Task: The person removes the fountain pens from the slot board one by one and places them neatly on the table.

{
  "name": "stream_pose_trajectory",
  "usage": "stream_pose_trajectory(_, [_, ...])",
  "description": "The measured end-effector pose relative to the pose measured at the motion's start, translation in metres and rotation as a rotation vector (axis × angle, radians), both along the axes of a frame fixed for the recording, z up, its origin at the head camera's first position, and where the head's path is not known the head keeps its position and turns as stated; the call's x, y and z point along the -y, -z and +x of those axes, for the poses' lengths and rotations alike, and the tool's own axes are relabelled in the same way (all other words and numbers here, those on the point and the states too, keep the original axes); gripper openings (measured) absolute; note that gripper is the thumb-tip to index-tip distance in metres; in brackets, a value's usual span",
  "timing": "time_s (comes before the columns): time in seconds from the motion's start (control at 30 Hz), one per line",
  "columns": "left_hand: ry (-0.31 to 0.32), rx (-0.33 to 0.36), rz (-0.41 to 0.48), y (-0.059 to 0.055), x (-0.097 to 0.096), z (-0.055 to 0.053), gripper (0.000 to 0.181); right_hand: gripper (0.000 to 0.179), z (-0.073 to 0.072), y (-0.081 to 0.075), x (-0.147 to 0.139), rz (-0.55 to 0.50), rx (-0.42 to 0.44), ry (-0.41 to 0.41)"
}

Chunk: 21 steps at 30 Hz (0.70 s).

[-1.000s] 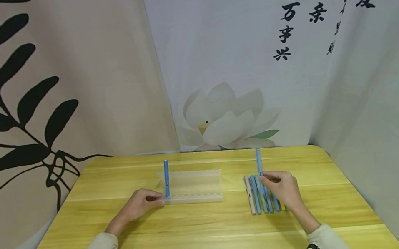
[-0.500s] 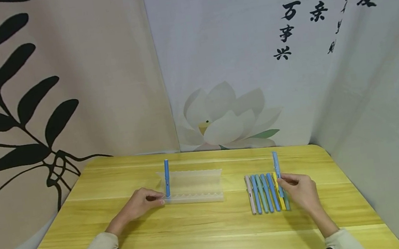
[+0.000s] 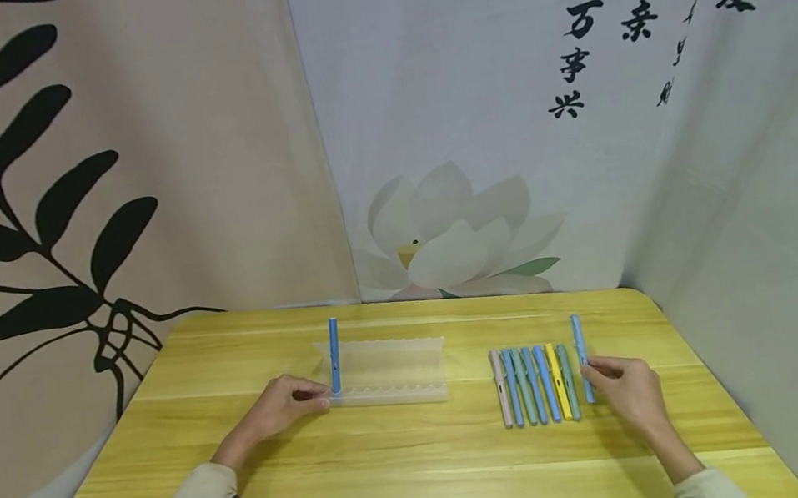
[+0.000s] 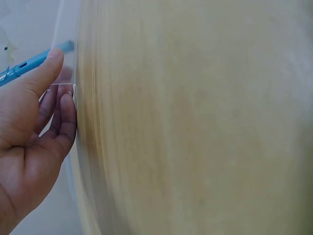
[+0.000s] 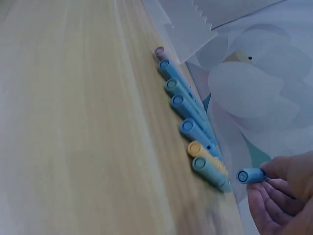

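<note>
In the head view my left hand (image 3: pixel 279 408) pinches the left end of a clear plastic pen rack (image 3: pixel 387 366) with notched edges. One blue pen (image 3: pixel 335 354) lies in the rack's leftmost notches, its far end pointing to the back. In the left wrist view the thumb overlaps that pen. At the right, my right hand (image 3: pixel 632 393) holds another blue pen (image 3: pixel 579 339) between thumb and fingers, just right of a row of pens. The right wrist view shows the held pen (image 5: pixel 251 175) end-on, apart from the row.
Several pens lie side by side on the wooden table (image 3: pixel 413 474): a pinkish-grey pen (image 3: pixel 500 391) at the left, blue and green ones, a yellow pen (image 3: pixel 558 384), and a green pen (image 3: pixel 569 385) at the right end. Printed curtains (image 3: pixel 471 105) hang behind the table.
My right hand has moved right and toward me with the blue pen, from above the row to beyond its right end. The left hand and the rack have stayed in place.
</note>
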<state>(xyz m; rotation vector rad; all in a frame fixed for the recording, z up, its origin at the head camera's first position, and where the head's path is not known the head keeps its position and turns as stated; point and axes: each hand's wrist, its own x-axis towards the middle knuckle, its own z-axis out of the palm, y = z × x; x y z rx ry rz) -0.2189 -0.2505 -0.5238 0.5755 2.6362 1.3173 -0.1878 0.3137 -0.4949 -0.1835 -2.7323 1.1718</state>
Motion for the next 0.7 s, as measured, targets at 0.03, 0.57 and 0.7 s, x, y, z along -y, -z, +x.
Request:
stream_pose_trajectory(0.03, [0.000, 0.001, 0.001, 0.000, 0.000, 0.000, 0.030, 0.040, 0.000, 0.002, -0.002, 0.001, 0.004, 0.004])
stream_pose_trajectory(0.57, [-0.012, 0.000, -0.004, -0.001, -0.001, 0.002, 0.027, 0.032, -0.002, 0.023, -0.013, -0.052, 0.077, 0.007])
stream_pose_trajectory(0.7, [-0.005, -0.004, -0.014, -0.001, -0.001, 0.001, 0.028, 0.032, -0.002, 0.025, -0.013, -0.044, 0.082, -0.001])
